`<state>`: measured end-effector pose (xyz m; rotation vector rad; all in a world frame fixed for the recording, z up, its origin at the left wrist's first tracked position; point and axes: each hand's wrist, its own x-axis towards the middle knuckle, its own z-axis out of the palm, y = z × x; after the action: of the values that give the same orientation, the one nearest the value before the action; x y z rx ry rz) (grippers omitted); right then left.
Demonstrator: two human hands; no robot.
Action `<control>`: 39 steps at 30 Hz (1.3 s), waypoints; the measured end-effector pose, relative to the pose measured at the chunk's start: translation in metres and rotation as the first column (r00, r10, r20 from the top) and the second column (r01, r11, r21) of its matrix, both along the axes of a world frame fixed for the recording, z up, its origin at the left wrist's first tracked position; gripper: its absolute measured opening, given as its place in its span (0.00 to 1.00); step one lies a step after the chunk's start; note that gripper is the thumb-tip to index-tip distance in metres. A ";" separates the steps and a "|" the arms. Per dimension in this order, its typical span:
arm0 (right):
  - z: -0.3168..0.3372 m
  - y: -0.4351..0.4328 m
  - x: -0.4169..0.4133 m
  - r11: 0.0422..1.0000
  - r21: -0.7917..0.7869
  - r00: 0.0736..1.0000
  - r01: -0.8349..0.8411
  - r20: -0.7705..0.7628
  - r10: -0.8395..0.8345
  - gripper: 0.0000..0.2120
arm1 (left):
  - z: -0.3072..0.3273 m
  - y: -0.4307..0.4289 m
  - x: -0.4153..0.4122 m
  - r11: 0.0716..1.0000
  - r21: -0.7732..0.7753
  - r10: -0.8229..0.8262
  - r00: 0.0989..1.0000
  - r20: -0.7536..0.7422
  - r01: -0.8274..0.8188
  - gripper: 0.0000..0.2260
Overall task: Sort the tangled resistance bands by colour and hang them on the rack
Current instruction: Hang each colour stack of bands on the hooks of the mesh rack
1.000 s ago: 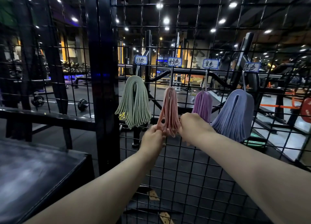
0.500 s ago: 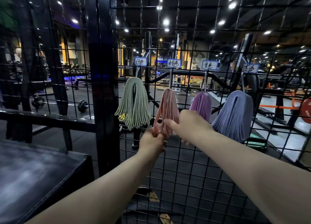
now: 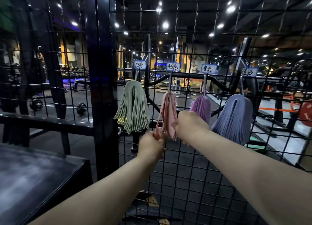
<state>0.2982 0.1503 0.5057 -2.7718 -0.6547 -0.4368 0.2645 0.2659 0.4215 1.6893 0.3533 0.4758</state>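
Four bundles of resistance bands hang from hooks on a black wire grid rack (image 3: 189, 167), each under a handwritten label. From left to right they are green bands (image 3: 132, 106), pink bands (image 3: 168, 110), purple bands (image 3: 201, 108) and blue bands (image 3: 234, 118). My left hand (image 3: 152, 145) grips the lower left ends of the pink bands, pulled down and to the left. My right hand (image 3: 189, 125) pinches the pink bundle's right side and hides part of the purple bundle.
A dark padded bench top (image 3: 33, 174) sits at the lower left. A thick black post (image 3: 103, 82) stands left of the green bands. Behind the grid are gym machines, a barbell (image 3: 57, 106) on the floor and an orange plate at far right.
My right hand has moved left from between the pink and purple bundles onto the pink bundle's side. My left hand has dropped slightly, drawing the pink ends down.
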 end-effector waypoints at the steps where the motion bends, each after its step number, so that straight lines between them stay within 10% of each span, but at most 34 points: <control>1: 0.000 0.000 0.001 1.000 -0.008 1.000 -0.001 0.009 0.001 0.10 | -0.001 0.000 -0.002 0.999 0.046 0.004 1.000 -0.018 -0.003 0.12; 7: 0.000 0.004 0.000 1.000 -0.028 0.996 -0.012 0.085 0.014 0.05 | -0.003 0.000 -0.025 0.968 0.248 -0.009 0.996 -0.086 0.030 0.22; 16: 0.001 0.001 -0.011 0.997 0.010 0.986 -0.070 0.154 0.068 0.15 | 0.037 0.004 -0.015 0.806 0.501 0.080 0.898 0.434 -0.314 0.04; 22: 0.002 0.001 -0.008 0.995 -0.005 0.985 -0.103 0.139 0.103 0.22 | 0.062 0.007 0.003 0.817 0.508 0.047 0.909 0.415 -0.274 0.17; 35: 0.005 -0.005 -0.010 0.982 0.011 0.974 -0.189 0.134 0.186 0.33 | 0.078 0.022 0.002 0.796 0.545 0.102 0.946 0.309 -0.264 0.06; 39: 0.003 -0.007 -0.005 0.987 -0.018 0.972 -0.161 0.170 0.162 0.22 | 0.073 0.024 0.000 0.730 0.639 0.075 0.958 0.278 -0.242 0.07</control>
<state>0.2930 0.1434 0.5086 -2.6779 -0.9137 -0.6437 0.2645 0.2903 0.4945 2.2802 0.1529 1.0184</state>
